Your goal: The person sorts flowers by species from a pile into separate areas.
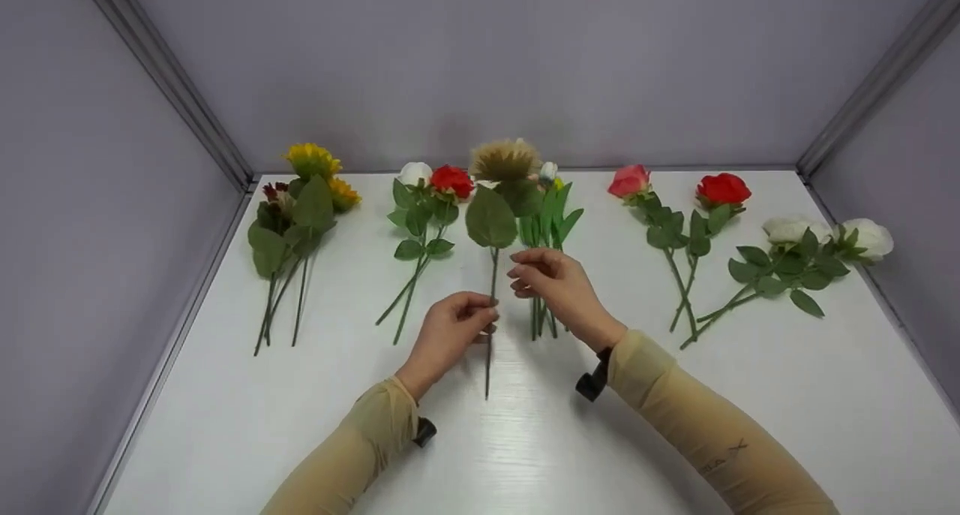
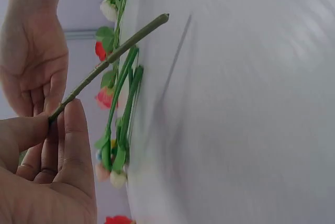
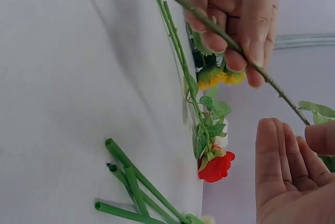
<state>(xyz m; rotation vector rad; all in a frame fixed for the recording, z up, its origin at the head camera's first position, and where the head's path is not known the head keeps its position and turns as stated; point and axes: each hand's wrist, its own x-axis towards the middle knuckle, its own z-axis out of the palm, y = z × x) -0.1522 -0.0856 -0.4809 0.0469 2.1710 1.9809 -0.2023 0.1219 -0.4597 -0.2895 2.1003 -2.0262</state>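
Note:
A beige artificial flower (image 1: pixel 505 162) with broad green leaves (image 1: pixel 491 218) stands upright above the table, head away from me. My left hand (image 1: pixel 454 323) pinches its thin stem (image 2: pixel 107 60) between thumb and fingers, and the lower end sticks out below the grip. Just right of the stem, higher up, my right hand (image 1: pixel 555 284) is held with fingers loosely bent and nothing in its grip. In the right wrist view its thumb (image 3: pixel 320 138) overlaps the stem near the leaves. Behind it on the table lies a bunch of green-stemmed flowers (image 1: pixel 551 218), partly hidden by the hand.
Yellow and dark red flowers (image 1: pixel 311 162) lie at the far left of the white table (image 1: pixel 225 440). A white and a red rose (image 1: pixel 451 181) are left of centre. Pink and red roses (image 1: pixel 724 190) and two white ones (image 1: pixel 866 239) lie right. Grey walls (image 1: pixel 480 64) enclose the table.

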